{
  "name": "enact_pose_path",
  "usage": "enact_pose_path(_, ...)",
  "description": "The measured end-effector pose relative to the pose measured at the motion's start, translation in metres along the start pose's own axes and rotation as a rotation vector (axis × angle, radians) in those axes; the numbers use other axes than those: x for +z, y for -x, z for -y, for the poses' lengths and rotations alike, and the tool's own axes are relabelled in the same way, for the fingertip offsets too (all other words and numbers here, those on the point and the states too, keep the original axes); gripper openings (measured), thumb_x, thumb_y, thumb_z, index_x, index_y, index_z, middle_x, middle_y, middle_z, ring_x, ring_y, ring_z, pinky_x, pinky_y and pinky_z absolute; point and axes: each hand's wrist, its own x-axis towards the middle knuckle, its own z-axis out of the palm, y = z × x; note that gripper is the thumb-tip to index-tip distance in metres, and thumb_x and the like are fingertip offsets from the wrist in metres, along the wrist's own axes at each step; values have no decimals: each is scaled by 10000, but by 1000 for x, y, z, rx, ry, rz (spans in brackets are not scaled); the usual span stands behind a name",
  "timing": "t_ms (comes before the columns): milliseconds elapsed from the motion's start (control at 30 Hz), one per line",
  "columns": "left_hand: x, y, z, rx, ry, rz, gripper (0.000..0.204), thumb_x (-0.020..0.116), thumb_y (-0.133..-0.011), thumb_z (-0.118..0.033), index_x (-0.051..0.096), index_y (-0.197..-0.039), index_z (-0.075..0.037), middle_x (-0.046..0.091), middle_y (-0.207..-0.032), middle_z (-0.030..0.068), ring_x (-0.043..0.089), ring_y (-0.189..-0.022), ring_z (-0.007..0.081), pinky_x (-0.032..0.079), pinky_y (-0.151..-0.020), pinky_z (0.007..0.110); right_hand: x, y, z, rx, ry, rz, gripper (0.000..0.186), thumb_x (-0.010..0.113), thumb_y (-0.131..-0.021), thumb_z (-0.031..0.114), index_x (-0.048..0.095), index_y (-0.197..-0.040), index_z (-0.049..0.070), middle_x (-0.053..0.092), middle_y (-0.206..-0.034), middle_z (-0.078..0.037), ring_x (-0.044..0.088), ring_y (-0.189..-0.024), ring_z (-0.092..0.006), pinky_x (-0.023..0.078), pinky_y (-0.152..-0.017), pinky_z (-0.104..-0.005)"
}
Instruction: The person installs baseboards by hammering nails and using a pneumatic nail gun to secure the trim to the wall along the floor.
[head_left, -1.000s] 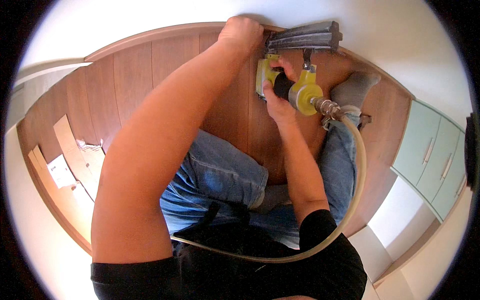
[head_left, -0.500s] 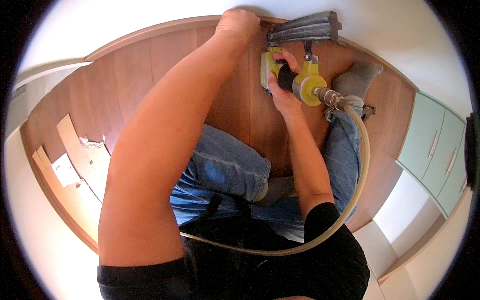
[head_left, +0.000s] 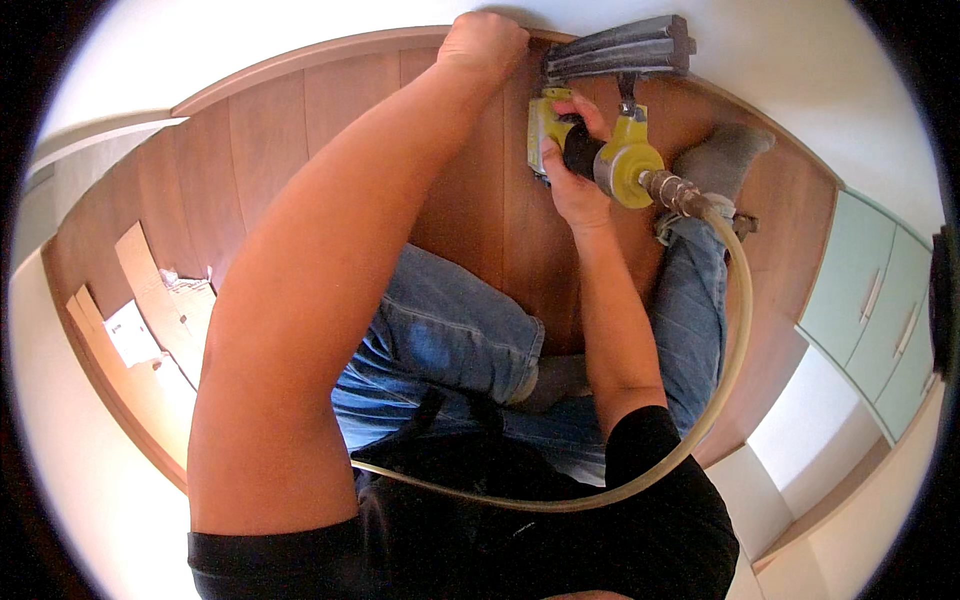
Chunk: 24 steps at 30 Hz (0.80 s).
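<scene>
Brown wood floor (head_left: 455, 235) ran up to a white wall (head_left: 300, 22), with a matching skirting strip (head_left: 330, 48) along its foot. The nail gun (head_left: 627, 172) was just in front of that strip, its dark magazine (head_left: 620, 50) lying roughly along it — I could not tell whether they touched. My right hand (head_left: 577, 190) was wrapped about the gun's black grip. My left hand (head_left: 484, 45) sat at the strip, just left of the magazine, its fingers folded; whether they pinched anything I could not tell.

Doing this well, I judged, called for a firm right grip, a tool held square to the strip and a steady wrist — and left fingers well away from the gun's nose, since the two hands were so near each other.

Edges mattered too. On the right the wall bent round toward the pale green cabinet (head_left: 850, 262), and my grey-socked foot (head_left: 725, 160) lay between gun and wall, leaving little swing that way. The hose (head_left: 742, 300) looped off the metal coupling (head_left: 672, 190) and across my black shirt (head_left: 540, 550), so I thought it could drag on a turn. The wider run of boards lay leftward, out to the cardboard (head_left: 148, 275).
</scene>
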Motion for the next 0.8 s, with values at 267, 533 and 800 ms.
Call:
enact_pose_path(267, -8, 3, -2, 7, 37, 49, 266, 552, -976, -203, 768, -1075, -83, 744, -1135, 125, 725, -1052, 279, 598, -863, 413, 0, 3, -4, 39, -39, -5, 457, 709, -788, 99, 604, -1232, 88, 579, -1289, -90, 472, -1304, -290, 322, -1159, -432)
enact_pose_path(533, 42, -23, 1, -37, 32, -31, 273, 547, -979, -282, 768, -1051, -140, 753, -1108, 63, 717, -1047, 245, 575, -841, 398, 3, 2, 10, 8, -14, -29, 518, 721, -791, 39, 576, -1288, 58, 579, -1292, -118, 528, -1253, -273, 392, -1098, -389)
enact_pose_path(800, -2, 4, -11, -80, 19, -3, 224, 622, -951, -175, 765, -1121, -146, 736, -1184, 56, 706, -1102, 241, 589, -868, 402, -31, 47, 16, 163, -64, -141, 675, 764, -799, 71, 475, -1408, 35, 581, -1321, -124, 545, -1241, -248, 430, -1084, -387)
